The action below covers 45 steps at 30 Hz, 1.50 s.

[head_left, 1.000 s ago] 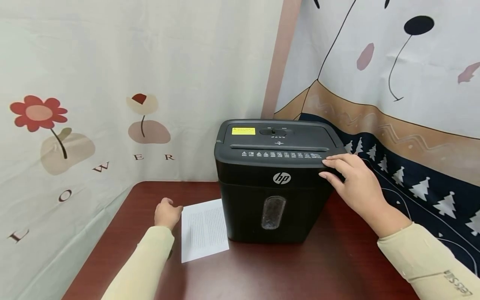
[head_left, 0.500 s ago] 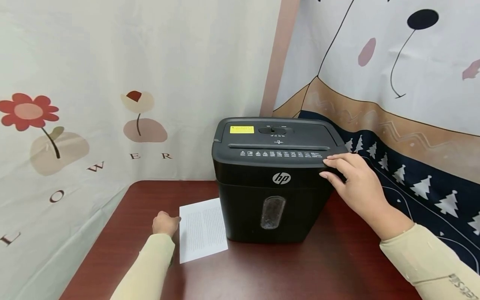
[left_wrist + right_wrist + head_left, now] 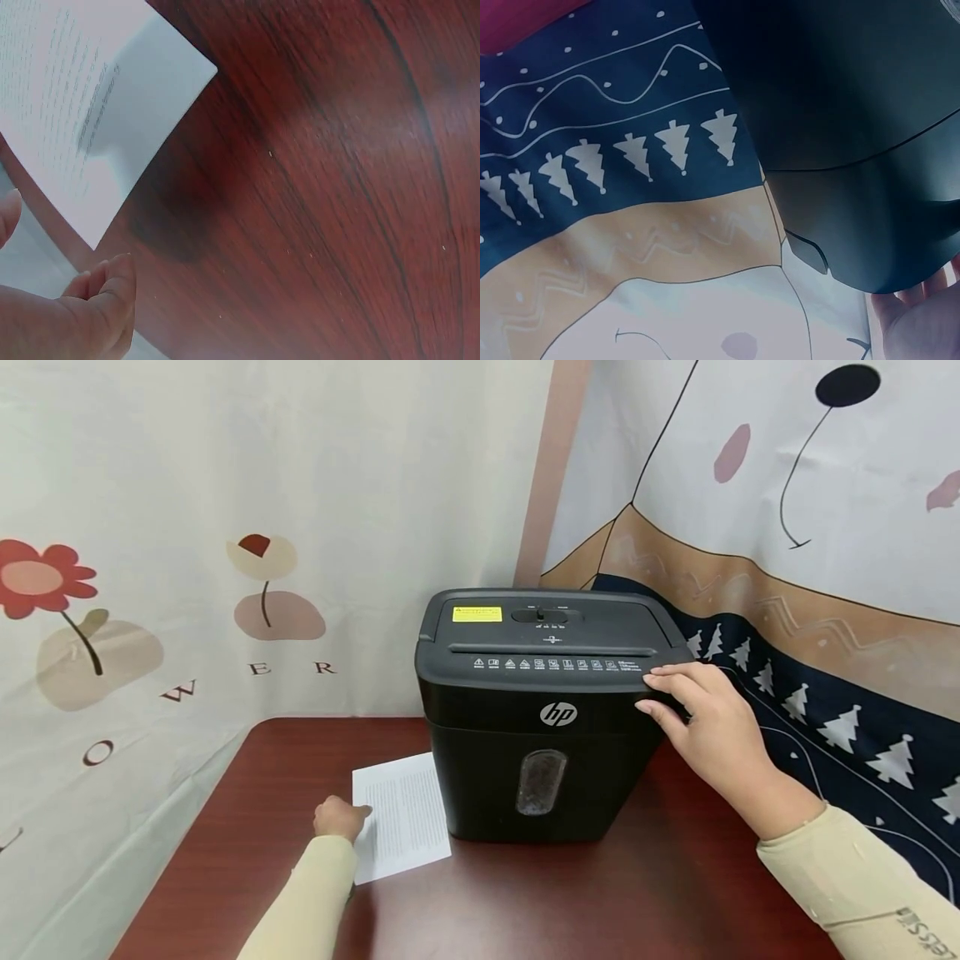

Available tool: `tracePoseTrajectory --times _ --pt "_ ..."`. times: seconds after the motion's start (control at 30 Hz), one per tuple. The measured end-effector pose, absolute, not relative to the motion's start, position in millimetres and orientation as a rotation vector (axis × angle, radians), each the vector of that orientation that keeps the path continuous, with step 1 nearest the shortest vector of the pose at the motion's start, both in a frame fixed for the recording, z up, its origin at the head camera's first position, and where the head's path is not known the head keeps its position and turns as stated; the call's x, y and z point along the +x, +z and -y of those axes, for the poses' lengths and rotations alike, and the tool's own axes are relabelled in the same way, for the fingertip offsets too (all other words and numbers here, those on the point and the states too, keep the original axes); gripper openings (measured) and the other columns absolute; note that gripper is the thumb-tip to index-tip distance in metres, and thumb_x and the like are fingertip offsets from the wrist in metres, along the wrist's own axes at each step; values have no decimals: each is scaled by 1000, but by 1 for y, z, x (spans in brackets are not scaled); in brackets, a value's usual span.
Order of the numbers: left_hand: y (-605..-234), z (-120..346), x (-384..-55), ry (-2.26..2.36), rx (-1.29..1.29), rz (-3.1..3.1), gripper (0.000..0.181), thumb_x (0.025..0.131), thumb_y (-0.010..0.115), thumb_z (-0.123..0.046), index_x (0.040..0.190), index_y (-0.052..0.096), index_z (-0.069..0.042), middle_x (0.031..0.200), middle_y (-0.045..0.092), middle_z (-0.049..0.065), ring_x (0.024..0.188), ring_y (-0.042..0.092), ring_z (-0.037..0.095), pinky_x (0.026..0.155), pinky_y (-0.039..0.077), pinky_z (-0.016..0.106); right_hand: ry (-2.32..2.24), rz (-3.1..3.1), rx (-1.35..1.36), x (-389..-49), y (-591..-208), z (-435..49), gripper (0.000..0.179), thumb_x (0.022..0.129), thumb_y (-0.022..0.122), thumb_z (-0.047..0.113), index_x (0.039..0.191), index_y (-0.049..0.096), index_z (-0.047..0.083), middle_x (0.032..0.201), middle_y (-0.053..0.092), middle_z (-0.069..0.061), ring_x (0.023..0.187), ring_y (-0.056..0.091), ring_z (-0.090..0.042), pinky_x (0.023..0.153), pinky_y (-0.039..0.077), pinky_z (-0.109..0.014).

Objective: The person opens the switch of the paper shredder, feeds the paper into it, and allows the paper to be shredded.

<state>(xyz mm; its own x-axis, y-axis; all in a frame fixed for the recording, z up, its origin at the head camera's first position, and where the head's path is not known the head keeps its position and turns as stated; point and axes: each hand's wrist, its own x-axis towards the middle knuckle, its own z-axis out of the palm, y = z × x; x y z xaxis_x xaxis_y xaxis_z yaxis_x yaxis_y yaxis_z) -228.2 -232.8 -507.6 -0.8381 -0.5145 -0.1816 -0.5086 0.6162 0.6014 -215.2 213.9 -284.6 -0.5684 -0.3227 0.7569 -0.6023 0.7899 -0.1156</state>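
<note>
A printed sheet of paper (image 3: 405, 818) lies flat on the table, left of a black HP paper shredder (image 3: 480, 760). My left hand (image 3: 340, 818) is at the sheet's left edge, thumb reaching over it. The left wrist view has that hand (image 3: 75, 315) near a corner of the paper (image 3: 150, 82), with a gap between thumb and fingers. Over at the shredder's front right corner, my right hand (image 3: 712, 727) rests its fingertips on the top edge, thumb against the front. Only part of this hand (image 3: 922, 322) appears in the right wrist view, beside the shredder (image 3: 855, 135).
The shredder's feed slot (image 3: 551, 651) runs along its top, behind a row of white icons. A slider switch (image 3: 542, 616) and a yellow label (image 3: 477, 614) are farther back. Patterned curtains (image 3: 390, 468) hang behind the dark red wooden table (image 3: 525, 902).
My left hand has lowered along the paper's left edge, toward me, and now overlaps it slightly. The right hand keeps its place on the shredder. The head view has shifted a little.
</note>
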Motion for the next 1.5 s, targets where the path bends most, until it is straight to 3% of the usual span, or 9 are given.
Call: tracePoseTrajectory --times 0.23,0.57,1.07,1.5 --pt "-522 229 -239 -1064 920 2800 60 81 68 -18 115 47 26 113 44 43 112 42 57 97 38 59 483 2210 668 -215 -284 -214 39 67 83 -3 104 71 0 106 66 -13 102 57 -31 89 44 -42" --pt "-525 229 -244 -1004 977 2844 63 79 69 -19 113 43 27 113 43 44 112 38 55 98 35 57 468 2222 664 -216 -285 -212 40 68 83 -2 106 71 1 107 66 -14 101 57 -31 86 46 -42" --pt "-540 231 -252 -748 968 3001 45 75 61 -16 91 48 24 89 47 38 98 40 49 79 33 52 469 2238 641 -214 -287 -213 43 67 85 -1 107 71 2 106 67 -14 101 58 -30 84 46 -40" --pt "-546 227 -271 -742 979 3047 42 78 59 -16 91 54 24 90 54 38 96 47 50 79 38 54 462 2221 636 -215 -286 -214 43 67 85 -1 107 71 3 107 67 -12 102 58 -29 85 43 -35"
